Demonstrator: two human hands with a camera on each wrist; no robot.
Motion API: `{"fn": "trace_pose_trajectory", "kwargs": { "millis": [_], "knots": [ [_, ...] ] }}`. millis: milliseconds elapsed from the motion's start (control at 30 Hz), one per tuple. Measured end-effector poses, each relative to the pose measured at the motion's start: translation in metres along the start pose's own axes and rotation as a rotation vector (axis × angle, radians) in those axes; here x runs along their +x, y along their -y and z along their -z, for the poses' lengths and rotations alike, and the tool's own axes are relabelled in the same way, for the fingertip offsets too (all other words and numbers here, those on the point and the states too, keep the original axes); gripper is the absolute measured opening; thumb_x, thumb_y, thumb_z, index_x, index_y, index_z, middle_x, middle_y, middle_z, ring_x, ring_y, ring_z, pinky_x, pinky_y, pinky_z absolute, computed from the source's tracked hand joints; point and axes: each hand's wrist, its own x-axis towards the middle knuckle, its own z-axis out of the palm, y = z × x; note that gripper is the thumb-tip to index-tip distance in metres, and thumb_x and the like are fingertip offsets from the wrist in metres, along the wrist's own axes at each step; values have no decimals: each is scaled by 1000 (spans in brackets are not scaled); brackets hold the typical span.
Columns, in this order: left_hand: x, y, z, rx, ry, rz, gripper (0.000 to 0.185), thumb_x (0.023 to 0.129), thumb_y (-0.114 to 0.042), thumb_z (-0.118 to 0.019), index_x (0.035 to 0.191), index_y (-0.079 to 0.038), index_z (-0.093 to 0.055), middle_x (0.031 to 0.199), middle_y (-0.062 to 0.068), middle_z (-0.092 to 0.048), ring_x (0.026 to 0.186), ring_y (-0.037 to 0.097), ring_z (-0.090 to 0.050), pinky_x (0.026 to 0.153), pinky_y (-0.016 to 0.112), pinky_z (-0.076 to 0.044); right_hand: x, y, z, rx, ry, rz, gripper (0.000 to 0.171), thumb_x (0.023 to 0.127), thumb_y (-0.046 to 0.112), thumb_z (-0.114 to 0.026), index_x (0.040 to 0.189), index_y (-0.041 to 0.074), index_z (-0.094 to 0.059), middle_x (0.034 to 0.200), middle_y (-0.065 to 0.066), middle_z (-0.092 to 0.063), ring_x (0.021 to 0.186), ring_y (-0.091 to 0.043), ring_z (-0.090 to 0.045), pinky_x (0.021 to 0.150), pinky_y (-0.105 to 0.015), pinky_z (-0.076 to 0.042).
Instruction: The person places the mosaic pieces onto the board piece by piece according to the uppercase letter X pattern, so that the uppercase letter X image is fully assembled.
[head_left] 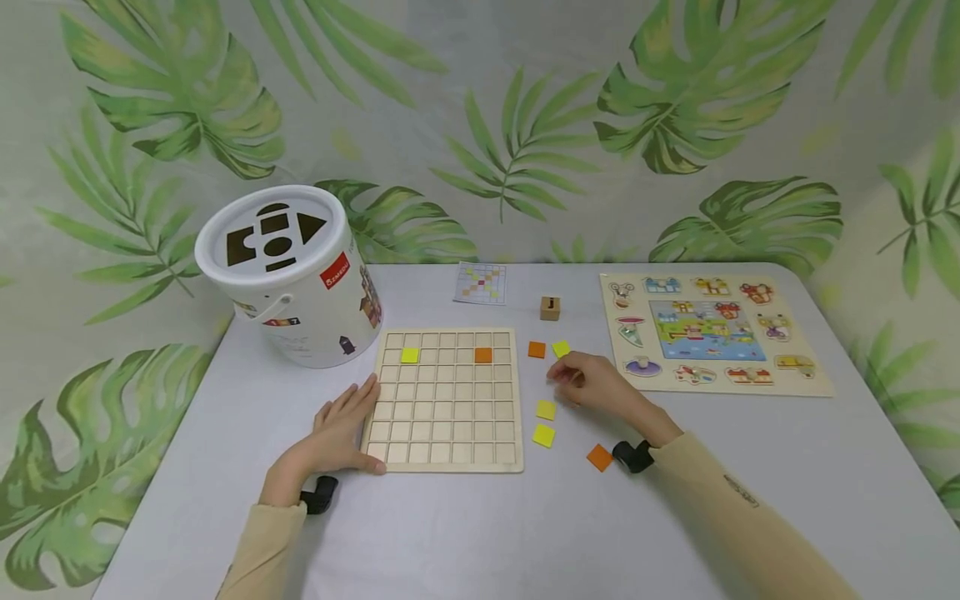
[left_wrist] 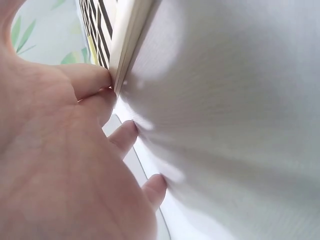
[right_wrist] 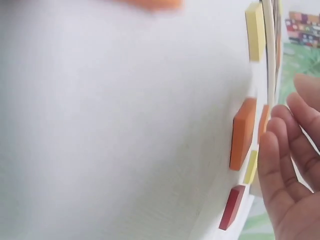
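Observation:
A wooden grid board (head_left: 446, 400) lies in the middle of the grey table, with a yellow tile (head_left: 409, 355) and an orange tile (head_left: 483, 355) in its second row. My left hand (head_left: 343, 423) rests flat against the board's left edge; its fingertips (left_wrist: 95, 80) touch that edge. My right hand (head_left: 591, 383) rests on the table right of the board, fingers relaxed and holding nothing. Around it lie loose tiles: an orange one (head_left: 536, 349), a yellow one (head_left: 561, 348), two more yellow ones (head_left: 545, 422) and another orange one (head_left: 599, 457). In the right wrist view an orange tile (right_wrist: 243, 134) and a red tile (right_wrist: 231, 207) lie just before my fingers (right_wrist: 280, 165).
A white shape-sorter bucket (head_left: 288, 275) stands at the back left, close to the board. A small pattern card (head_left: 480, 283) and a wooden cube (head_left: 551, 307) lie behind the board. A peg puzzle board (head_left: 712, 333) fills the right side. A leaf-print cloth hangs behind.

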Motion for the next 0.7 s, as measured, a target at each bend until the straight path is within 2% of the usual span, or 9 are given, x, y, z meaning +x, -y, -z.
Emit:
{"fn": "trace_pose_trajectory", "kwargs": {
  "millis": [300, 533, 700],
  "knots": [
    [0, 3, -2, -50, 7, 0, 124, 62, -40, -87, 151, 3, -11, 159, 16, 0, 142, 41, 2, 105, 65, 4, -15, 0, -2, -74, 9, -44, 23, 77, -2, -74, 98, 4, -67, 97, -3, -62, 86, -20, -53, 82, -38, -48],
    [0, 5, -3, -61, 4, 1, 125, 63, -40, -87, 152, 2, -10, 159, 14, 0, 142, 40, 2, 105, 65, 5, -17, -2, -5, -111, -3, -6, 24, 77, -5, -73, 98, 5, -67, 99, -4, -62, 88, -22, -52, 83, -40, -47],
    [0, 6, -4, -64, 4, -2, 124, 63, -41, -87, 152, 1, -10, 160, 13, 0, 142, 39, 2, 105, 65, 5, -17, 4, -10, -89, 57, 6, 23, 79, 2, -74, 101, 10, -67, 104, -1, -61, 96, -21, -53, 89, -41, -45]
  ]
}}
